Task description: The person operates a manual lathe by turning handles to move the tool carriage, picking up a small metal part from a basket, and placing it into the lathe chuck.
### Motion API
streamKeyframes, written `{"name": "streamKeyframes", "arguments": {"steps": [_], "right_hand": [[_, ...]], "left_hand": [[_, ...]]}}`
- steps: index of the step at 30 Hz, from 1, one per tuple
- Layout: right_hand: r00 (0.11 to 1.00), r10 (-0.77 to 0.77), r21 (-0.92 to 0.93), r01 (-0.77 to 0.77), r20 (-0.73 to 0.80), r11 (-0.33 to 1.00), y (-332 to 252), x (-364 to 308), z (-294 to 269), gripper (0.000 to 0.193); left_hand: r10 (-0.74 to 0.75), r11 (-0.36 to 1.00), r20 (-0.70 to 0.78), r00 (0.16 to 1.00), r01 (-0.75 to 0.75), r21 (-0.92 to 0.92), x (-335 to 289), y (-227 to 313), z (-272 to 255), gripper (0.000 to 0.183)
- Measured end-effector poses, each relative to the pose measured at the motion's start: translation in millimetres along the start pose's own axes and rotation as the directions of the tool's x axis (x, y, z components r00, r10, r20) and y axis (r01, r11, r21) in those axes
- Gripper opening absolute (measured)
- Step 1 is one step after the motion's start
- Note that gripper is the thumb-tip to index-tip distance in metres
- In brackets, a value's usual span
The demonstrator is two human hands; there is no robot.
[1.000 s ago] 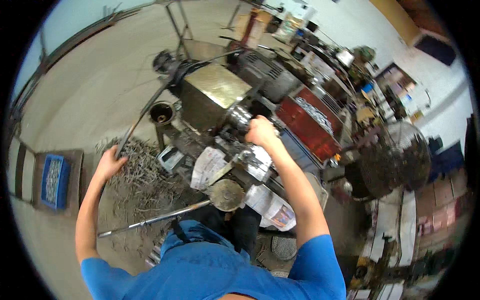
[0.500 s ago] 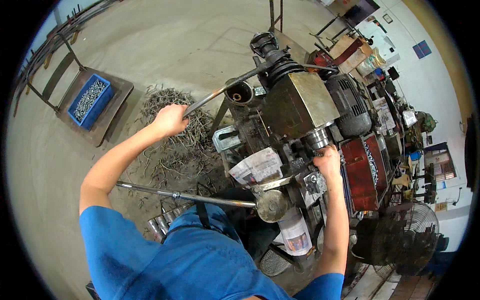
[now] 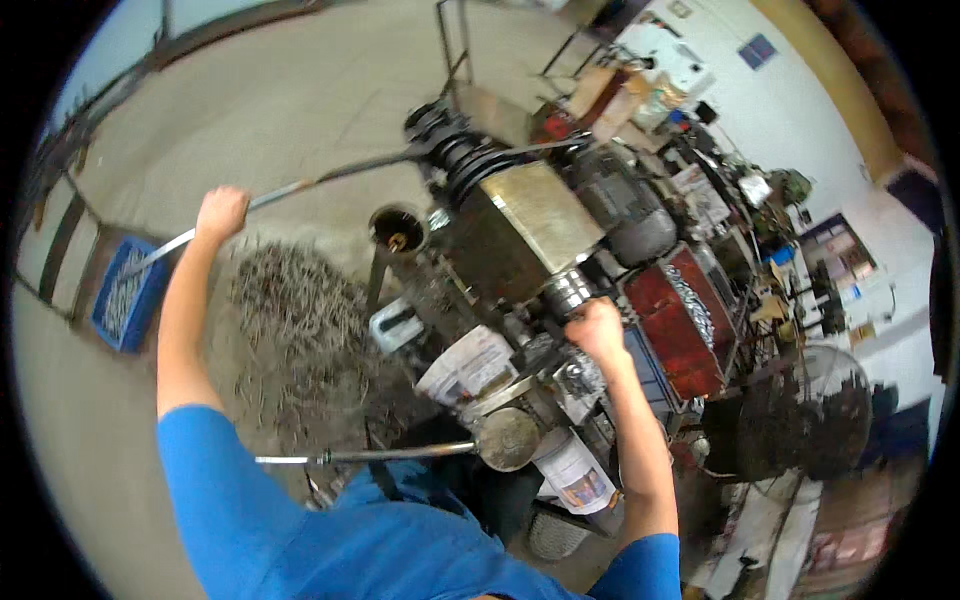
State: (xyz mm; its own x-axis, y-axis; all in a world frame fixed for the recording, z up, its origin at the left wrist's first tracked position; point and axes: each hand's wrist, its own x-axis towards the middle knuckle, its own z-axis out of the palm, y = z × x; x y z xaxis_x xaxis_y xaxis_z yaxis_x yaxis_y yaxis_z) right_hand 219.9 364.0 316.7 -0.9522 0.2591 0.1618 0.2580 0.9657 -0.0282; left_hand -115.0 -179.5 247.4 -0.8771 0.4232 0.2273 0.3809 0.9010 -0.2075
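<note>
- Out at the left, arm extended, the left hand (image 3: pixel 222 212) wraps its fingers around a long, grey metal lever (image 3: pixel 278 195).
- Beside the shiny, cylindrical steel chuck (image 3: pixel 568 291), the right hand (image 3: pixel 598 328) curls; what its fingers hold is hidden.
- Grey concrete floor (image 3: pixel 300 110) bears tangled metal scraps (image 3: pixel 300 300); a white wall (image 3: pixel 800 125) stands at right.

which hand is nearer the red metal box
Right. The right hand is by the silvery cylinder, just left of the red metal box; the left hand grips the long lever, much farther left.
</note>
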Motion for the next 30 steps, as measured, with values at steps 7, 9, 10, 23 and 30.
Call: {"name": "streamKeyframes", "arguments": {"steps": [7, 9, 10, 23, 30], "right_hand": [[0.917, -0.146, 0.174, 0.223, -0.372, 0.959, -16, -75, -70, 0.031], [0.939, -0.061, 0.203, 0.137, -0.339, 0.97, 1, -117, -79, 0.034], [0.947, 0.003, 0.217, 0.071, -0.322, 0.974, 17, -144, -80, 0.035], [0.666, 0.73, 0.055, -0.732, -0.154, 0.68, 131, -444, -35, 0.052], [0.263, 0.948, -0.354, -0.916, -0.182, 0.186, 180, -582, 35, 0.033]], "left_hand": [[-0.117, 0.816, -0.579, 0.807, -0.253, -0.519, -33, 113, -38, 0.025], [-0.313, 0.656, -0.443, 0.84, -0.146, -0.74, -46, 169, 15, 0.021], [-0.142, 0.557, 0.08, 0.987, 0.147, -0.817, -48, 205, 19, 0.029], [0.584, 0.802, 0.366, 0.725, -0.586, -0.12, -36, 297, 99, 0.021], [0.318, 0.92, 0.39, 0.864, -0.183, -0.346, -64, 255, 88, 0.024]]}}
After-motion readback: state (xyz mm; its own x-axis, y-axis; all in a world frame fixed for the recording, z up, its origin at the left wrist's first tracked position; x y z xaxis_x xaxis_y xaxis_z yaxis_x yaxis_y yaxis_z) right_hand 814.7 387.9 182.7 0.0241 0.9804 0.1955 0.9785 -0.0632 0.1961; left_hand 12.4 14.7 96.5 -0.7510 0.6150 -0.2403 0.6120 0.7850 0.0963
